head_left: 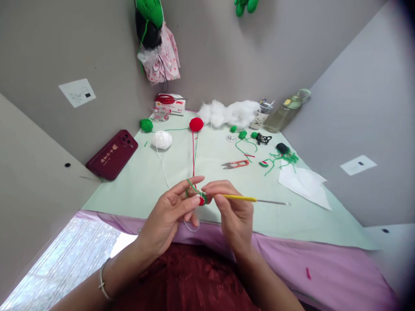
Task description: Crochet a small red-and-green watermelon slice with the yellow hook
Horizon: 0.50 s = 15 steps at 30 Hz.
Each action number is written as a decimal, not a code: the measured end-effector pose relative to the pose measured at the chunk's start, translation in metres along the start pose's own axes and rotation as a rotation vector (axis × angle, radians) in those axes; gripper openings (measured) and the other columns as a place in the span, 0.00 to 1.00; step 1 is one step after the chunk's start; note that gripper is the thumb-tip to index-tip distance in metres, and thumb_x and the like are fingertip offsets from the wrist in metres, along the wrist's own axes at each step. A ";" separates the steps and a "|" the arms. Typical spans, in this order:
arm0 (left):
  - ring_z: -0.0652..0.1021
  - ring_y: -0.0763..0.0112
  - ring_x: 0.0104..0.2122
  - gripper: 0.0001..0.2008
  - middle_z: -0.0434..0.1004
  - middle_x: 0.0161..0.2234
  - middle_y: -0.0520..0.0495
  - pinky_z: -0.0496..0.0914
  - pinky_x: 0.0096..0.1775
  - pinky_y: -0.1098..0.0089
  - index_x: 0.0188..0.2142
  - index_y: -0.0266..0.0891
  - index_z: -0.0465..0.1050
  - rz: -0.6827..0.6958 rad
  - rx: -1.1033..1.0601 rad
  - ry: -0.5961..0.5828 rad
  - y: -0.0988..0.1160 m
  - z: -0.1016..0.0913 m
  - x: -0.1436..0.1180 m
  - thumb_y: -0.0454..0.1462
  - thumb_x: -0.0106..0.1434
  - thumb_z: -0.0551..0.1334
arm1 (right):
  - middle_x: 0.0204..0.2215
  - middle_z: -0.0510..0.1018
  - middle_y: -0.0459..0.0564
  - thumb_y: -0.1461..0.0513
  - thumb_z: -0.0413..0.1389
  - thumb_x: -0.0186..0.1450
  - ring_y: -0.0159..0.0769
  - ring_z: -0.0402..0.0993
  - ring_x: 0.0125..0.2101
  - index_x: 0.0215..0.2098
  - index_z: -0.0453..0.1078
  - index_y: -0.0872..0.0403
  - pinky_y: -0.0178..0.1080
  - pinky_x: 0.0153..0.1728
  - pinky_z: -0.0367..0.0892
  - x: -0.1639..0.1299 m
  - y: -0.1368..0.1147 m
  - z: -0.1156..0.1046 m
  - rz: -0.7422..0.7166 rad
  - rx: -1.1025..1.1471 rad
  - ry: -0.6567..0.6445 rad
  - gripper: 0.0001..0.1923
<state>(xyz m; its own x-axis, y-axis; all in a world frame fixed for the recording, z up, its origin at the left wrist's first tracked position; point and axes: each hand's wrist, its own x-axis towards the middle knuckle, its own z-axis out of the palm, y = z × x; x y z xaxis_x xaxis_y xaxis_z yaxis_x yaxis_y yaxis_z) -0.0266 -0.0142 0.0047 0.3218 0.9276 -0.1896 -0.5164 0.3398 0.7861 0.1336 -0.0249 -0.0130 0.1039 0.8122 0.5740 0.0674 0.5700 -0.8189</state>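
Between the fingers of my left hand is a small red and green crochet piece, pinched by thumb and fingertips. Green yarn loops over my raised left index finger. My right hand grips a crochet hook with a yellow handle; its bare metal end points right, and its other end meets the piece. Red yarn runs back from the work to a red yarn ball. A white strand leads toward a white yarn ball, and a white loop hangs below my left fingers.
Orange thread snips, green crocheted bits, a hair claw and white paper lie to the right. White stuffing and a bottle stand behind. On the left are a phone and a green yarn ball.
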 end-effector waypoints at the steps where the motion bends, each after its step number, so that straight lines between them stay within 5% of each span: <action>1: 0.65 0.83 0.21 0.21 0.73 0.33 0.55 0.74 0.27 0.76 0.53 0.43 0.85 0.025 0.031 0.005 -0.002 0.001 0.000 0.37 0.59 0.77 | 0.36 0.85 0.50 0.61 0.57 0.75 0.39 0.82 0.37 0.43 0.82 0.48 0.43 0.37 0.79 -0.001 0.000 0.001 -0.012 -0.020 -0.009 0.10; 4: 0.69 0.82 0.23 0.21 0.75 0.32 0.54 0.74 0.28 0.76 0.52 0.43 0.85 0.059 0.037 0.027 -0.006 0.001 0.001 0.37 0.59 0.78 | 0.39 0.85 0.50 0.66 0.57 0.74 0.39 0.83 0.39 0.49 0.82 0.45 0.42 0.38 0.79 -0.007 0.001 0.002 -0.128 -0.204 -0.019 0.13; 8: 0.65 0.84 0.20 0.20 0.67 0.22 0.58 0.70 0.25 0.81 0.52 0.39 0.86 -0.093 -0.085 -0.043 -0.006 -0.006 0.006 0.37 0.60 0.78 | 0.44 0.86 0.52 0.66 0.61 0.72 0.42 0.83 0.42 0.51 0.82 0.43 0.44 0.40 0.79 -0.011 0.003 -0.003 -0.253 -0.394 -0.043 0.14; 12: 0.63 0.88 0.20 0.15 0.73 0.28 0.55 0.69 0.25 0.84 0.47 0.37 0.88 -0.107 -0.132 -0.011 -0.003 -0.011 0.009 0.34 0.60 0.77 | 0.33 0.83 0.48 0.64 0.57 0.75 0.37 0.79 0.32 0.45 0.83 0.46 0.42 0.35 0.76 -0.003 0.003 -0.005 -0.062 -0.116 0.062 0.11; 15: 0.69 0.84 0.23 0.15 0.76 0.30 0.54 0.74 0.30 0.80 0.47 0.42 0.88 -0.036 -0.040 -0.019 -0.004 -0.008 0.007 0.36 0.60 0.78 | 0.33 0.84 0.48 0.61 0.58 0.75 0.37 0.79 0.34 0.41 0.83 0.48 0.42 0.37 0.76 0.002 0.003 -0.002 0.040 0.031 0.021 0.10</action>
<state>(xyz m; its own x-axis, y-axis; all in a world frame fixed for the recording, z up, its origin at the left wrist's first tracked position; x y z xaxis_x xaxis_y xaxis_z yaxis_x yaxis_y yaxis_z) -0.0284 -0.0076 -0.0043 0.3557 0.9117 -0.2057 -0.5350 0.3791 0.7550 0.1359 -0.0221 -0.0146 0.1264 0.8317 0.5407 0.0324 0.5413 -0.8402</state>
